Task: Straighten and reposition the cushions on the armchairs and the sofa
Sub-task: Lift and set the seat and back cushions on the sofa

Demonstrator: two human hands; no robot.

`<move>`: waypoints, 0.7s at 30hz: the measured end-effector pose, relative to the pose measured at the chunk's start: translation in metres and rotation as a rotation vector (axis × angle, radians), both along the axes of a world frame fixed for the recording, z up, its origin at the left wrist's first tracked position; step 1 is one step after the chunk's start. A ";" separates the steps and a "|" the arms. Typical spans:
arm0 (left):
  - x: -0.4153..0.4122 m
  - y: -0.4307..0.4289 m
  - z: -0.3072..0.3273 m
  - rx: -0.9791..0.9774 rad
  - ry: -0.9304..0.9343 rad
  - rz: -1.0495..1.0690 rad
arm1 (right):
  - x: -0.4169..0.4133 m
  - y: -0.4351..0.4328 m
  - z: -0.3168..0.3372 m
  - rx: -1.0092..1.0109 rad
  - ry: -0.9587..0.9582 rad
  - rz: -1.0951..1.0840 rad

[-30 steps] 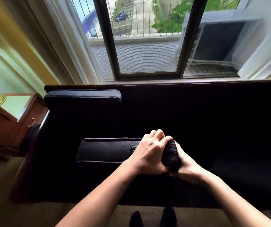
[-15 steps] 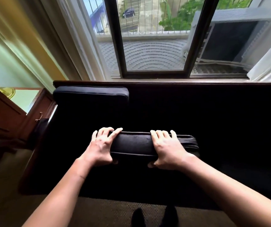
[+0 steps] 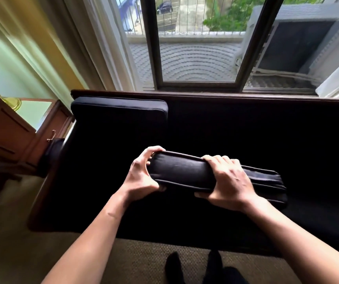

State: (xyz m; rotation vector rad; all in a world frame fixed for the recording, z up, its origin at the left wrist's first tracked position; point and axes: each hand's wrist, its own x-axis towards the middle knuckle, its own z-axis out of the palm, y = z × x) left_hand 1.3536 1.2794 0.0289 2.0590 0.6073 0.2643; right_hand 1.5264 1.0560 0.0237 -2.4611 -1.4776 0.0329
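Both hands grip one dark cushion point(image 3: 182, 173) above the sofa point(image 3: 246, 130): left hand point(image 3: 142, 177) fingers point(image 3: 151, 151) curled round its end, right hand point(image 3: 229, 184) clamped over its middle.

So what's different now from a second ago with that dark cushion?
A second ago both hands were bunched together at one end of the cushion. Now they are spread apart: the left hand grips its left end, the right hand its middle. The back cushion at the sofa's left stayed put.
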 end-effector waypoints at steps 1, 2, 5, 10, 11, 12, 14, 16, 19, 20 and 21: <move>0.009 -0.007 0.012 0.038 -0.039 -0.041 | 0.006 -0.013 0.003 0.070 0.046 -0.024; 0.020 -0.014 0.025 0.089 -0.076 -0.087 | 0.013 -0.027 0.004 0.135 0.112 -0.051; 0.058 -0.042 0.056 0.310 -0.109 -0.229 | 0.038 -0.065 -0.001 0.247 0.378 -0.153; 0.131 -0.111 0.034 0.549 0.023 -0.385 | 0.072 -0.109 -0.056 0.147 0.724 -0.290; 0.145 -0.126 0.020 0.562 0.060 -0.413 | 0.075 -0.116 -0.072 0.119 0.776 -0.318; 0.159 -0.142 0.005 0.568 0.087 -0.435 | 0.079 -0.125 -0.088 0.099 0.828 -0.345; 0.186 -0.172 -0.022 0.569 0.112 -0.452 | 0.086 -0.146 -0.115 0.103 0.920 -0.397; 0.210 -0.195 -0.041 0.569 0.134 -0.452 | 0.097 -0.165 -0.135 0.134 0.998 -0.427; 0.230 -0.218 -0.072 0.568 0.113 -0.459 | 0.114 -0.186 -0.150 0.285 1.142 -0.472; 0.231 -0.222 -0.084 0.560 0.094 -0.463 | 0.118 -0.192 -0.153 0.360 1.197 -0.491; 0.229 -0.224 -0.098 0.554 0.080 -0.463 | 0.120 -0.197 -0.154 0.445 1.257 -0.503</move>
